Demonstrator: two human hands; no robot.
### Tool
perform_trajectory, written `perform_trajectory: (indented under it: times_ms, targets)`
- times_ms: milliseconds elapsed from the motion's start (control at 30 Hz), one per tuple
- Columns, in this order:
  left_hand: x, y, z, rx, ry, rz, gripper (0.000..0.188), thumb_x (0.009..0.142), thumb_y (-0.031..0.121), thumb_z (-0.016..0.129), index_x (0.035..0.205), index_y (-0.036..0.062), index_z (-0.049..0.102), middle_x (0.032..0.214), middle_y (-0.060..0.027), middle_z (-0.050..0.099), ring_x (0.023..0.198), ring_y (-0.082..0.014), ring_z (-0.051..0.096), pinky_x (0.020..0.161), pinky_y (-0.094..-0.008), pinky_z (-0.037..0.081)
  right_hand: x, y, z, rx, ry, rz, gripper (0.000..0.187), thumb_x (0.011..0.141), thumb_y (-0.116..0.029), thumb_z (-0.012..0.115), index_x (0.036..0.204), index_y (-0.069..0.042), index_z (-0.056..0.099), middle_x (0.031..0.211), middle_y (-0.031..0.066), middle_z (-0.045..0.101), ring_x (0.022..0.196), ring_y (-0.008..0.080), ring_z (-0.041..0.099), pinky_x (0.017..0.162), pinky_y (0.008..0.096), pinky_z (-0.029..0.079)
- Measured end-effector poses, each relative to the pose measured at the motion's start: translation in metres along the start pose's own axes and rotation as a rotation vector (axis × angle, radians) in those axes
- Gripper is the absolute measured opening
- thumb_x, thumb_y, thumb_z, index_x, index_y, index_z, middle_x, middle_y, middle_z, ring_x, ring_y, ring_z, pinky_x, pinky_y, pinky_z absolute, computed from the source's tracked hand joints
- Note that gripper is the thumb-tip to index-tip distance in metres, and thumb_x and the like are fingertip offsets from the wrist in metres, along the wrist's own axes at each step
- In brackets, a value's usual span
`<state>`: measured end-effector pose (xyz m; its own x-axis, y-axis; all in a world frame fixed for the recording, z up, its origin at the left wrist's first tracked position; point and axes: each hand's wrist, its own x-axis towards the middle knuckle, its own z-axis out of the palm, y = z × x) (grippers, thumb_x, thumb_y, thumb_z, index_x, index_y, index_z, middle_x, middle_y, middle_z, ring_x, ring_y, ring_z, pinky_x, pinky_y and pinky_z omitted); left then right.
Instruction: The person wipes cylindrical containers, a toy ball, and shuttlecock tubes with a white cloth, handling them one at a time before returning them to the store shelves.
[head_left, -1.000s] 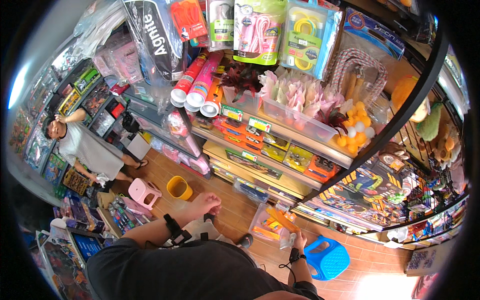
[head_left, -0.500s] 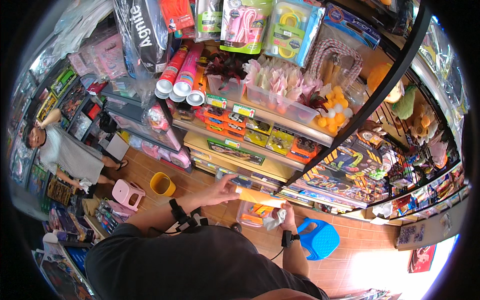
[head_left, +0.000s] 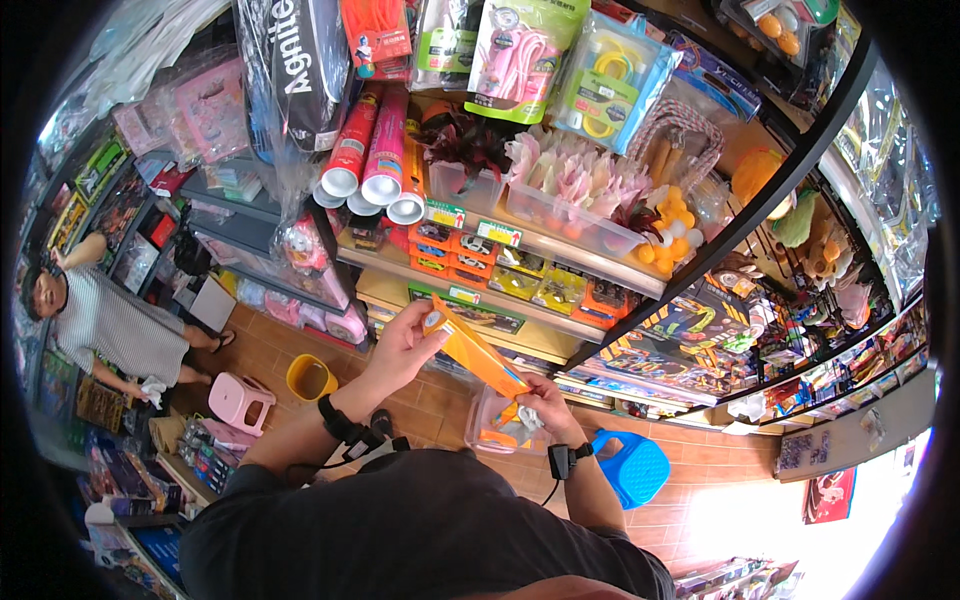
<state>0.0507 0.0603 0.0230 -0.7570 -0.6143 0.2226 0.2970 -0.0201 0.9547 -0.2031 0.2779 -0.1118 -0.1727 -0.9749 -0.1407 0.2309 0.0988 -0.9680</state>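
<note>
A long, flat orange package (head_left: pixel 478 354) is stretched between my hands, tilted with its left end higher. My left hand (head_left: pixel 404 352) grips the upper end, thumb on a round pale mark. The lower end is pinched by my right hand (head_left: pixel 549 405). Just under the right fingers shows a crumpled white cloth (head_left: pixel 527 417); whether they hold it too, I cannot tell. Below the package, a clear plastic container (head_left: pixel 478 418) with orange packages in it is partly hidden by my right hand and the cloth.
Ahead stands a shelf (head_left: pixel 600 262) with toy cars, artificial flowers and tubes. A blue stool (head_left: pixel 640 470) is to the right. On the left are a yellow bucket (head_left: pixel 312 377), a pink stool (head_left: pixel 240 397) and a person in a striped garment (head_left: pixel 120 330) holding something white.
My left hand has moved left and up, tilting the orange package more steeply. My right hand has shifted slightly left and up. The view has shifted a little.
</note>
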Motion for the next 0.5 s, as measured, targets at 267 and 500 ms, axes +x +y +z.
perform_trajectory:
  times_ms: [267, 500]
  targets:
    - [0.042, 0.092, -0.033, -0.091, -0.163, 0.268, 0.071, 0.097, 0.003, 0.052, 0.156, 0.0089, 0.014, 0.155, -0.0186, 0.029, 0.114, -0.0271, 0.062, 0.084, -0.0350, 0.053, 0.059, -0.086, 0.073, 0.101, 0.175, -0.193, 0.034, 0.082, -0.023, 0.069, 0.102, 0.004, 0.065, 0.076, 0.0100, 0.070, 0.059, 0.0152, 0.065, 0.052, 0.0276, 0.053]
    - [0.032, 0.054, -0.098, 0.003, -0.057, -0.019, 0.040, 0.099, 0.007, 0.055, 0.138, 0.0054, 0.044, 0.131, -0.0096, 0.056, 0.099, -0.0162, 0.066, 0.079, -0.0276, 0.052, 0.149, -0.202, 0.117, 0.235, 0.337, -0.348, 0.032, 0.093, -0.025, 0.062, 0.107, 0.003, 0.060, 0.091, 0.0214, 0.070, 0.052, 0.0200, 0.060, 0.048, 0.0318, 0.049]
